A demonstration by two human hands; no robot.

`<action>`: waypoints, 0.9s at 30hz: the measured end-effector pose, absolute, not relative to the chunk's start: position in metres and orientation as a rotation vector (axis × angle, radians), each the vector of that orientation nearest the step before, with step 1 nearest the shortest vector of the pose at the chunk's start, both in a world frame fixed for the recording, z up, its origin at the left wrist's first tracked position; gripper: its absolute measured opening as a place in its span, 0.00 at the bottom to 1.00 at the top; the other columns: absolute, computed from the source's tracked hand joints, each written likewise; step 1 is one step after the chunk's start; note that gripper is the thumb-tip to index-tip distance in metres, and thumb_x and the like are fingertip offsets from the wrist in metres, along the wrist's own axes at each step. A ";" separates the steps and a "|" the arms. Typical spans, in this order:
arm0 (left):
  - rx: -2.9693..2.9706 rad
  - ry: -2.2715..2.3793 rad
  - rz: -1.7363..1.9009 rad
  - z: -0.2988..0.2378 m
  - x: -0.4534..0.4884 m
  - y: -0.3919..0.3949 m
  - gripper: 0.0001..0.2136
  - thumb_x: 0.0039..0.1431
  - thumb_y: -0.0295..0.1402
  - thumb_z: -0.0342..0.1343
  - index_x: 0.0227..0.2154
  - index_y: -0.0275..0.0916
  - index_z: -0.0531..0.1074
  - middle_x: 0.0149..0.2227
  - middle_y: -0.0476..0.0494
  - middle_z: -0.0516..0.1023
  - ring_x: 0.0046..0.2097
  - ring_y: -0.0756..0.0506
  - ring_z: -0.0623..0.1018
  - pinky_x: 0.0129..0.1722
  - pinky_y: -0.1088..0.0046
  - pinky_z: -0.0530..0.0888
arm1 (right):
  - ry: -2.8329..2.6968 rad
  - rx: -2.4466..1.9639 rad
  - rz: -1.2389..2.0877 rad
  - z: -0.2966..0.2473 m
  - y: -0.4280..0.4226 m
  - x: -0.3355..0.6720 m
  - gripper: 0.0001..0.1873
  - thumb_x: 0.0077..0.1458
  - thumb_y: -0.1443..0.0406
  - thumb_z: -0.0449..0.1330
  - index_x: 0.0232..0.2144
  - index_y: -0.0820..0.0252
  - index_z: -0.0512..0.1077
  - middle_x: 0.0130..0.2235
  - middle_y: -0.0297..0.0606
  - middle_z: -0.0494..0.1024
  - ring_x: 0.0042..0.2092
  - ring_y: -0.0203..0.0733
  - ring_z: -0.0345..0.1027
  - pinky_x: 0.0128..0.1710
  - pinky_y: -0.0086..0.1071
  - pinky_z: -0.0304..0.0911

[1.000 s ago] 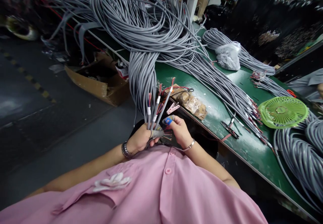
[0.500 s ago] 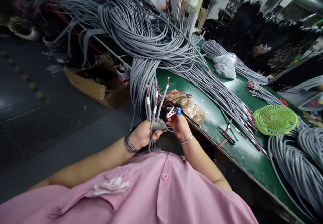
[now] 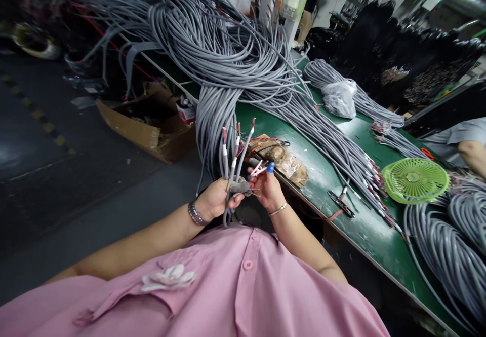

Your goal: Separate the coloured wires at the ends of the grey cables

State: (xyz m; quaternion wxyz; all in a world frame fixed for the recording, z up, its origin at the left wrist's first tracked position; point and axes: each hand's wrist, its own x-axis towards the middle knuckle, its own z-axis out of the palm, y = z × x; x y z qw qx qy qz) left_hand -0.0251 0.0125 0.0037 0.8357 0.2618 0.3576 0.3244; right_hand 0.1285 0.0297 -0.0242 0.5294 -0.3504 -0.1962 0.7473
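Left hand is clamped round a few grey cables, fingers curled shut on them, just off the near edge of the green table. Their stripped ends point up and away from the body, coloured wires out, white bands below the strip on some. A thick grey piece lies across them at the left thumb, pointing right; can't tell if it's a finger cover or another cable end.

Right hand is just beside it, fingers bent at the thin wires, blue cover on one digit standing up. Pink clip sits right at those fingers; can't tell if they're pinching it or how far apart the tips are.

Taped block is on the table edge just beyond the clip. Big cable pile behind, one bunch drooping over the edge near the left hand. Snips lie to the right, green grille further along, plastic bag farther back. Open carton on the floor, left. Co-worker's forearm at far right, well apart from the work.
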 end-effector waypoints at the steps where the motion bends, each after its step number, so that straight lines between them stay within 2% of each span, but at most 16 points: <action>1: 0.561 0.759 0.681 0.003 -0.025 0.013 0.08 0.43 0.31 0.61 0.20 0.34 0.68 0.11 0.49 0.66 0.12 0.55 0.60 0.14 0.81 0.54 | -0.459 -0.850 1.785 -0.025 0.030 0.128 0.29 0.54 0.40 0.53 0.34 0.59 0.72 0.31 0.36 0.75 0.26 0.33 0.61 0.26 0.28 0.64; 12: 0.595 0.783 0.661 -0.006 -0.022 0.015 0.08 0.43 0.31 0.60 0.20 0.34 0.68 0.12 0.49 0.66 0.12 0.56 0.60 0.13 0.82 0.52 | -0.345 -0.842 1.656 -0.024 0.035 0.120 0.24 0.53 0.45 0.60 0.33 0.60 0.72 0.26 0.32 0.72 0.24 0.30 0.58 0.24 0.23 0.61; 21: 0.621 0.820 0.690 -0.004 -0.024 0.010 0.08 0.42 0.32 0.61 0.20 0.34 0.69 0.12 0.49 0.66 0.11 0.55 0.59 0.12 0.81 0.53 | -0.376 -0.781 1.811 -0.023 0.026 0.133 0.32 0.55 0.38 0.48 0.34 0.59 0.72 0.31 0.36 0.75 0.28 0.34 0.65 0.28 0.27 0.65; 27: 0.639 0.849 0.786 0.002 -0.026 -0.006 0.11 0.43 0.34 0.63 0.20 0.35 0.67 0.13 0.50 0.67 0.12 0.55 0.61 0.13 0.80 0.54 | -0.470 -0.859 1.739 -0.013 0.017 0.136 0.18 0.54 0.49 0.60 0.34 0.58 0.73 0.32 0.34 0.75 0.29 0.33 0.64 0.30 0.26 0.65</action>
